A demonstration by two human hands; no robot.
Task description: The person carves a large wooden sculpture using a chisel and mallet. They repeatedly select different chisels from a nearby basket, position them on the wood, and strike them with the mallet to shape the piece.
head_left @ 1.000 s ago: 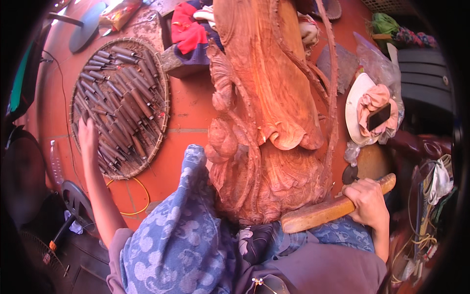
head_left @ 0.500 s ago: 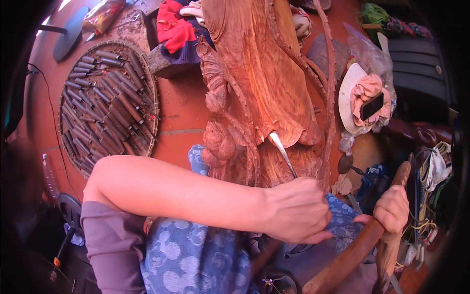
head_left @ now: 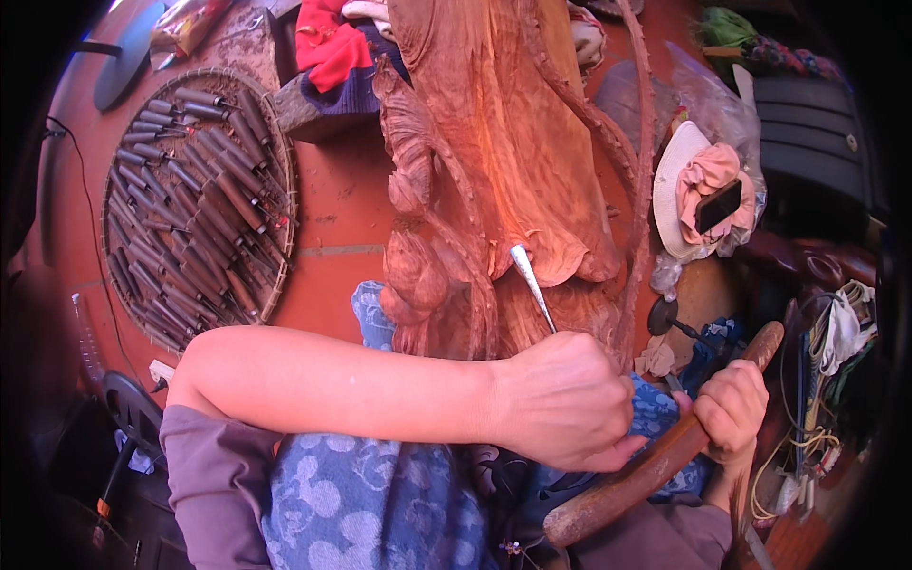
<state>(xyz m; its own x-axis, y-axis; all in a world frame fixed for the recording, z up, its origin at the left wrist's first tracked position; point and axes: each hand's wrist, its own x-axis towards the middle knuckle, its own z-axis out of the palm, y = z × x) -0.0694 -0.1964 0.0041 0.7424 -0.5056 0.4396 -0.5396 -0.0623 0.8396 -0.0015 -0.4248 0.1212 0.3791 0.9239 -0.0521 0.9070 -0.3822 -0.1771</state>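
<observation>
My left hand (head_left: 565, 404) is closed around the handle of a carving gouge (head_left: 532, 285), which the fist mostly hides. The bright steel blade points away from me, its tip at the lower edge of a raised fold on the reddish wood carving (head_left: 513, 142). Carved leaf and bud shapes run along the carving's left side. On the right, my right hand (head_left: 731, 408) grips a stout wooden mallet, club-shaped (head_left: 627, 484), slanting down to the left. The thick end lies just below my left fist; I cannot tell whether they touch.
A round woven tray (head_left: 285, 285) at the left holds many wooden-handled chisels (head_left: 214, 204). Red and dark cloth (head_left: 328, 57) lies on a block behind it. To the right sit a white hat (head_left: 673, 195) and a phone (head_left: 719, 206) on pink cloth. Blue patterned fabric (head_left: 370, 503) covers my lap.
My right hand has brought the mallet left, its thick end now nearer my left fist. The gouge stays at the same fold. The whole view has shifted slightly.
</observation>
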